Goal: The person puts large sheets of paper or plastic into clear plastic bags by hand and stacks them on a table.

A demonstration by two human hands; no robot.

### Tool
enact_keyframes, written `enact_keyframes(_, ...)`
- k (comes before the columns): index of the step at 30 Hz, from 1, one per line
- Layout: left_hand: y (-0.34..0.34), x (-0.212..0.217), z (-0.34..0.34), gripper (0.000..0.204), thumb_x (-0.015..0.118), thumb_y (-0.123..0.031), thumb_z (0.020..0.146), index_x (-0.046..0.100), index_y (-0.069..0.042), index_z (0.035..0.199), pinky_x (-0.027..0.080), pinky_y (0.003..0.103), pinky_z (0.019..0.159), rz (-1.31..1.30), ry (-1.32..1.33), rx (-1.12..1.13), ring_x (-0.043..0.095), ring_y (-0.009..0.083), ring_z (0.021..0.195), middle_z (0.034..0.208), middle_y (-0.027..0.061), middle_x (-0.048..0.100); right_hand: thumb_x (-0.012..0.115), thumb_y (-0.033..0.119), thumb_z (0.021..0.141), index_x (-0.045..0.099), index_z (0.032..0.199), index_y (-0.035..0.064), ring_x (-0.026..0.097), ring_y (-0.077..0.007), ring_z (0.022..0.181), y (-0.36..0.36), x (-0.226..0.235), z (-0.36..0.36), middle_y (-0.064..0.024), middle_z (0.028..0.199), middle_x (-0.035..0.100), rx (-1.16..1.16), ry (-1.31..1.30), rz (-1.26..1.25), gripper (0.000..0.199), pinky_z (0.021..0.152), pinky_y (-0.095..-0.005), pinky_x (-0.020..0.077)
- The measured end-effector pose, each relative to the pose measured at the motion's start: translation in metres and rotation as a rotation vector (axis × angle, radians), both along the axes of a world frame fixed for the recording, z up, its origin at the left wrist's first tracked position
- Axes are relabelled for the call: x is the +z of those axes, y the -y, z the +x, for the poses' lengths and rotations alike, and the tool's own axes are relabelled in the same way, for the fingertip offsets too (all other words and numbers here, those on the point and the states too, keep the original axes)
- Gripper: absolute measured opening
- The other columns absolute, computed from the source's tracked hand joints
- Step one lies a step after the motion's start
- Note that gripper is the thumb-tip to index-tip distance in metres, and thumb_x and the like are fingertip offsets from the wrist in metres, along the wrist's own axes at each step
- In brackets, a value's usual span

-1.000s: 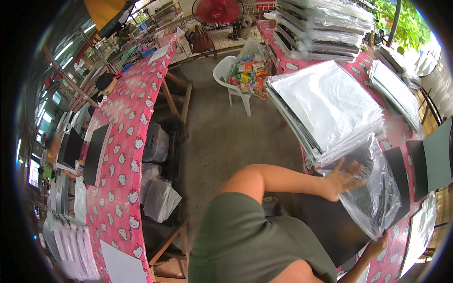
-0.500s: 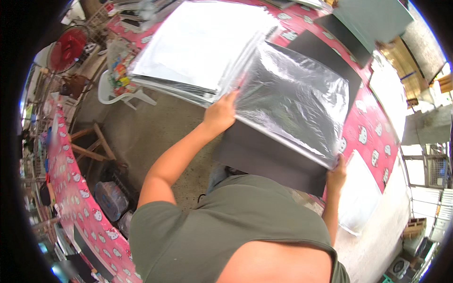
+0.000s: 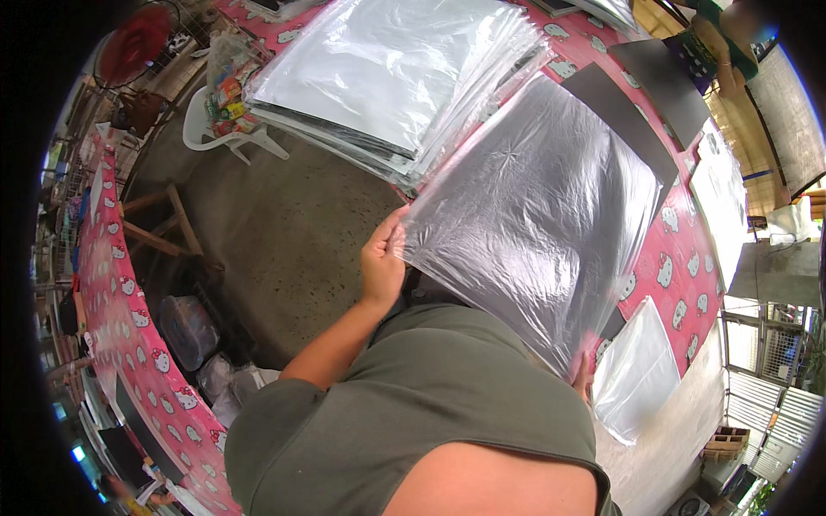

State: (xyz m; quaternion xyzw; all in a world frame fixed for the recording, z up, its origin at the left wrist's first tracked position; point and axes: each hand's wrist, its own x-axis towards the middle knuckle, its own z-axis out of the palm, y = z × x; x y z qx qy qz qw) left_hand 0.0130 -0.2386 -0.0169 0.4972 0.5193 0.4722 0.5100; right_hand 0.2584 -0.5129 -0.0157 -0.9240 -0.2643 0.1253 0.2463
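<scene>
Left hand point(image 3: 383, 267) pinches the near edge of a large, square, crinkled clear-plastic sleeve over a dark sheet point(image 3: 533, 215), raised above the pink patterned tablecloth point(image 3: 680, 267). Right hand point(image 3: 582, 378) is mostly hidden behind the sleeve's lower corner; its grip cannot be judged. A glossy stack of similar sleeved sheets point(image 3: 387, 77) lies just beyond.

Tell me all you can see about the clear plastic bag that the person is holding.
The clear plastic bag is large, square, thin and glossy, with fine wrinkles, and a dark sheet shows inside it. It is held up, tilted, above the pink table. The left hand grips its left corner; the right hand holds its lower edge, mostly hidden.
</scene>
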Motion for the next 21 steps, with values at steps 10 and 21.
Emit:
enact_keyframes(10,-0.080,0.045,0.058,0.023,0.038,0.015,0.069,0.054,-0.001,0.068,0.039,0.021,0.072,0.461,0.144,0.010,0.052,0.0137,0.081,0.097,0.0134,0.057,0.063,0.005,0.070,0.054,0.114,0.0106,0.049,-0.0209,0.060,-0.056,-0.030,-0.027,-0.0113,0.070,0.049,0.519,0.146,0.387,0.045,0.056,-0.0290,0.0403)
enact_keyframes(21,-0.286,0.119,-0.071,0.016,0.040,0.003,0.081,0.053,-0.003,0.088,0.038,0.024,0.072,0.867,0.165,0.495,0.049,0.0124,0.078,0.084,0.0054,0.054,0.062,0.003,0.073,0.062,0.092,-0.0007,0.046,-0.0143,0.058,-0.340,0.029,-0.067,-0.0075,0.067,0.048,0.772,0.056,0.784,0.020,0.053,-0.0257,0.0375)
